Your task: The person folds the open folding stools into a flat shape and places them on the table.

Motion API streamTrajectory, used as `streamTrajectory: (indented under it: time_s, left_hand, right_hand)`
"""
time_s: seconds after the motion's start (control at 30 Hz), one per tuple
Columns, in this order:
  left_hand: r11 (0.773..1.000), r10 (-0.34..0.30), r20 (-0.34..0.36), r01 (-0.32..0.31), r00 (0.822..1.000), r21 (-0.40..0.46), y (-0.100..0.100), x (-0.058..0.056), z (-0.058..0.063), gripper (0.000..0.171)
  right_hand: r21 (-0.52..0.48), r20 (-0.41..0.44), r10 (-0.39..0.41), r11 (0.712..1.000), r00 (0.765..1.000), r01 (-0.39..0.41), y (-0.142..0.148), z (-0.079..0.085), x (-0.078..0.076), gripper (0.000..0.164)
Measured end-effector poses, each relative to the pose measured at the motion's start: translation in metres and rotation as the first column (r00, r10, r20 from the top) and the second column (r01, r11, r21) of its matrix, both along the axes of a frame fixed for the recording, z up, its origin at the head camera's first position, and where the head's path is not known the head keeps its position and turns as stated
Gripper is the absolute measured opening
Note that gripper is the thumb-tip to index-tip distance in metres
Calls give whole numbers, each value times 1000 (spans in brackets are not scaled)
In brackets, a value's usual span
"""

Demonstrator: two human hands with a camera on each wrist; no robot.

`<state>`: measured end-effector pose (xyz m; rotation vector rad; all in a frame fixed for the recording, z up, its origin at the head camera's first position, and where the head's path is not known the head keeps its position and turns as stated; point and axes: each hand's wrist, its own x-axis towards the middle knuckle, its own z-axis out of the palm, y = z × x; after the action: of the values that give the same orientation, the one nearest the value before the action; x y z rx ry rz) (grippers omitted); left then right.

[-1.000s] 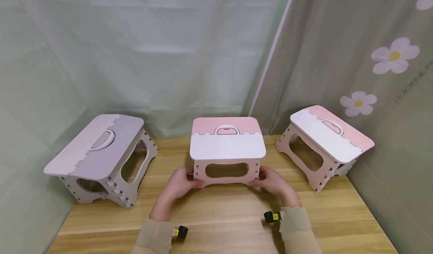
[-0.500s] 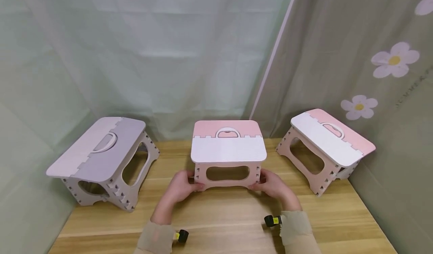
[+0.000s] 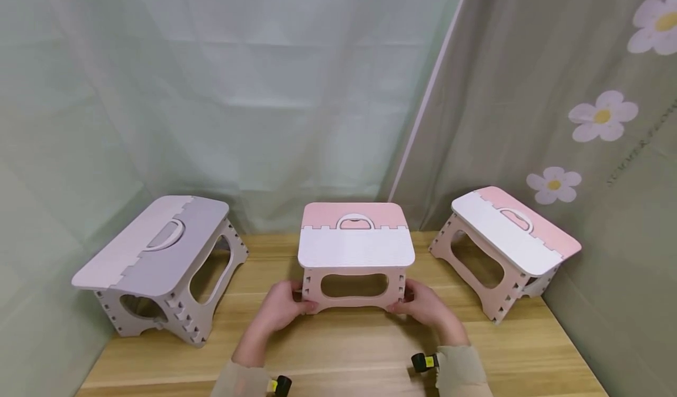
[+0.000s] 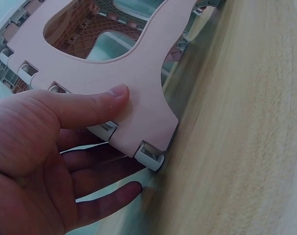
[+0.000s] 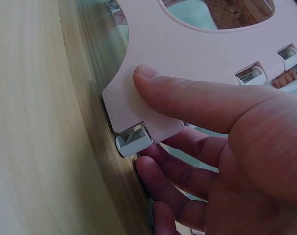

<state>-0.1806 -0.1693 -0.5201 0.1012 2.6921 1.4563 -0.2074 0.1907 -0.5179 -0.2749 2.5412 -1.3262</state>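
A pink and white folding step stool [image 3: 355, 247] stands unfolded in the middle of the table, its white handle lying flat on top. My left hand [image 3: 281, 308] grips the foot of its left front leg, thumb on the pink front panel [image 4: 143, 78] and fingers behind the hinged edge. On the opposite side my right hand [image 3: 423, 306] holds the right leg the same way, its thumb pressed to the panel in the right wrist view. Both lower corners of the panel sit right at the wooden tabletop [image 5: 36, 122].
A grey-lilac folding stool [image 3: 158, 262] stands unfolded at the left, turned at an angle. Another pink and white stool [image 3: 508, 244] stands angled at the right. A pale green curtain [image 3: 254, 91] and a grey flowered curtain [image 3: 529, 91] hang close behind the table.
The head view has tilted upward a little, so everything sits lower in the frame. Both hands keep their hold on the middle stool, which stays in place between the other two.
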Motion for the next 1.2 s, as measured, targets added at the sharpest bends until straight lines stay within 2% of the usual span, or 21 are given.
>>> streamTrajectory:
  time_s: [0.2,0.53,0.77,0.9,1.2]
  left_hand:
    - [1000,4,3,-4,1000,3,2,0,-2,36]
    - [1000,17,-12,-17,1000,4,-3,0,-3,29]
    - [1000,-20,3,20,1000,12,0,-1,-7,26]
    - [1000,-20,2,20,1000,0,-1,-1,-9,26]
    - [1000,-7,2,7,1000,-20,0,-2,-3,26]
  right_hand:
    - [-5,4,-4,1000,1000,4,-1,-2,1,58]
    - [-11,1,-18,1000,1000,18,-5,-4,1,57]
    - [-4,8,-17,1000,1000,17,0,-4,3,55]
    - [-11,15,-10,1000,1000,10,0,-4,3,56]
    - [2,15,-3,1000,1000,3,0,2,-1,59]
